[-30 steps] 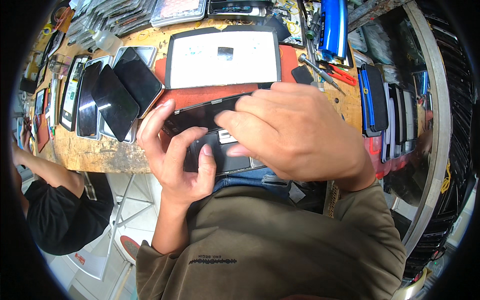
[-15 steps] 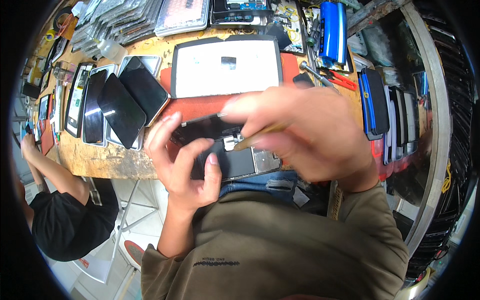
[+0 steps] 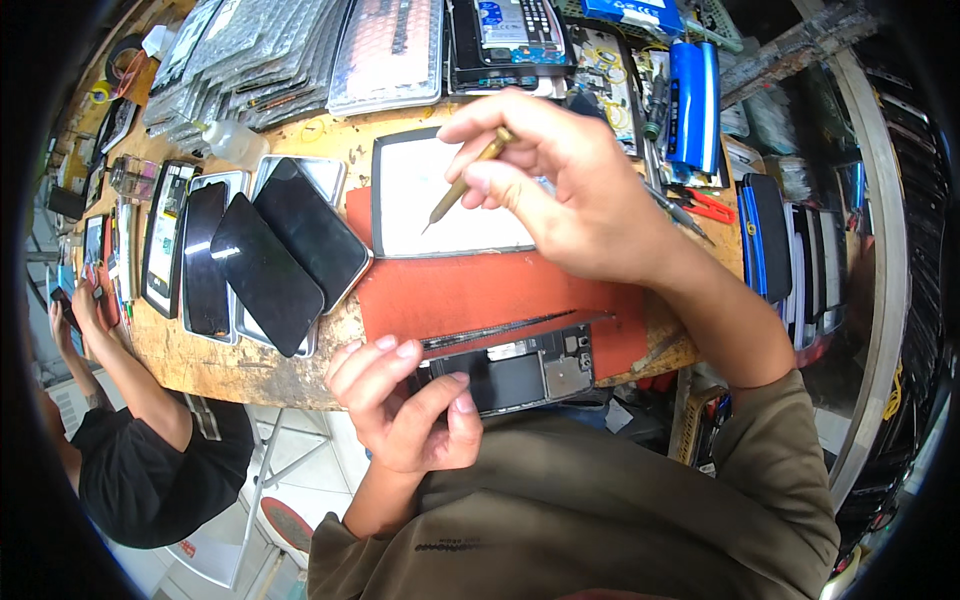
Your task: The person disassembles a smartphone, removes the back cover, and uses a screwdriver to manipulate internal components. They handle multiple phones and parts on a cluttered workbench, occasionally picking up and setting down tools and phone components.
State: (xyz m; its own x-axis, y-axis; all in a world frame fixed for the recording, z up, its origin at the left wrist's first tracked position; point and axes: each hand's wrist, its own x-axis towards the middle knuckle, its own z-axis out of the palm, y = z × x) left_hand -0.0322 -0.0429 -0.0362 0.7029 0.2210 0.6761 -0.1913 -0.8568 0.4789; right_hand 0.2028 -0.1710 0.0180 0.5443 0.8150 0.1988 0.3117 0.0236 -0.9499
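My right hand (image 3: 590, 195) grips a slim brass-coloured screwdriver (image 3: 464, 186) between thumb and fingers. Its thin tip points down over a white pad with a dark border (image 3: 408, 195). Closer to my body, my left hand (image 3: 405, 415) is closed round the left end of an opened phone (image 3: 492, 382). The phone's dark battery and metal inner parts face up, and its lifted screen (image 3: 500, 332) stands tilted along the far side, seen almost edge-on. An orange-red mat (image 3: 430, 290) lies beneath the pad and reaches to the phone.
Several dark phones (image 3: 268, 270) lie on trays at left, near a clear squeeze bottle (image 3: 235, 145). Bubble-wrapped packs (image 3: 265, 60) are stacked behind. Red-handled pliers (image 3: 708, 206) and a blue cylinder (image 3: 693, 105) are at right. A co-worker (image 3: 165, 440) sits at far left.
My right hand has lifted the screwdriver away from the phone's inside and carried it out over the white pad. My left hand still holds the phone, whose screen now appears more edge-on.
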